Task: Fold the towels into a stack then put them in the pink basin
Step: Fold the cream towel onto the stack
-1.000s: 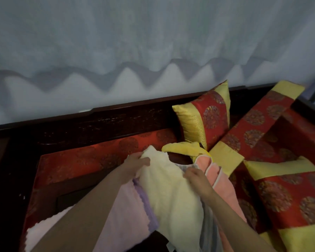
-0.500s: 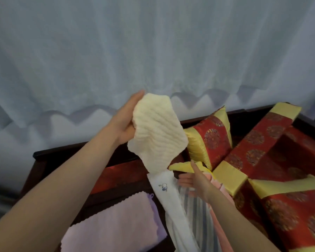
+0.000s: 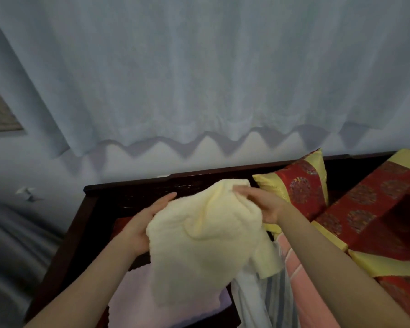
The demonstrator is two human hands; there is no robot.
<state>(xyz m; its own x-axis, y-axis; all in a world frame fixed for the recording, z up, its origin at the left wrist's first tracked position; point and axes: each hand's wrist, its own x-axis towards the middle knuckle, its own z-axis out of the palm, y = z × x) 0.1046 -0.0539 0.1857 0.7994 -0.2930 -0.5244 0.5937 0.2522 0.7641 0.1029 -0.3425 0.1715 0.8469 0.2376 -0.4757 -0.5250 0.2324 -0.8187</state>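
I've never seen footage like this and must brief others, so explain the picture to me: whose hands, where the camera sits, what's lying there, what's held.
There is no machine here. A person works with bare hands, and the one camera sits on their head, looking forward and down, so the arms enter from the bottom. The left hand and right hand hold up a cream towel, crumpled and not yet folded. Below it, on a dark wooden bench, lie a lilac towel, a striped towel and a pink towel. Red and yellow cushions sit to the right, and a pale curtain hangs behind. The pink basin is not in view.
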